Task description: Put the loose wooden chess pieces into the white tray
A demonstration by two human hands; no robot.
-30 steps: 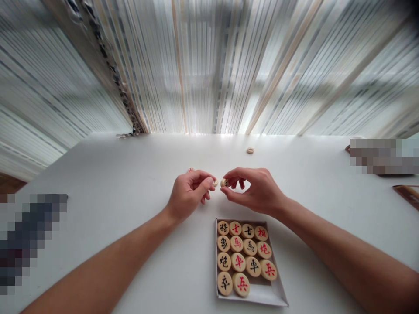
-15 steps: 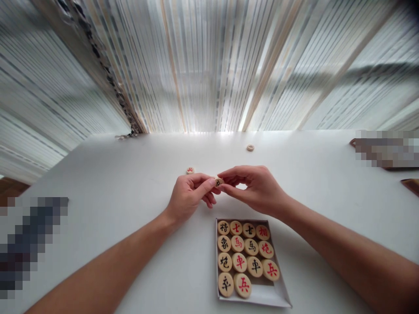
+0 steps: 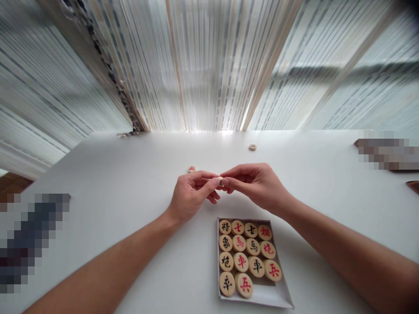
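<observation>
Between my two hands, just beyond the box, is a small round wooden Chinese chess piece (image 3: 221, 181) with a dark character, mostly covered by fingertips. My left hand (image 3: 193, 192) pinches it from the left with thumb and fingers. From the other side, my right hand (image 3: 255, 183) grips the same piece between thumb and forefinger. Below them lies a shallow white box (image 3: 271, 298) with rows of chess pieces marked in red and black; its front row holds a black-marked piece (image 3: 227, 284) and a red-marked piece (image 3: 244, 285).
A red-marked piece (image 3: 191, 169) lies just behind my left hand. Farther back, another piece (image 3: 252, 147) sits on the white table (image 3: 147, 165). String curtains (image 3: 203, 65) hang behind the table. Blurred-out objects are at the left and right edges.
My right thumb and fingers have closed over the chess piece, hiding most of its character. Both hands stay in nearly the same place, and the view has shifted slightly.
</observation>
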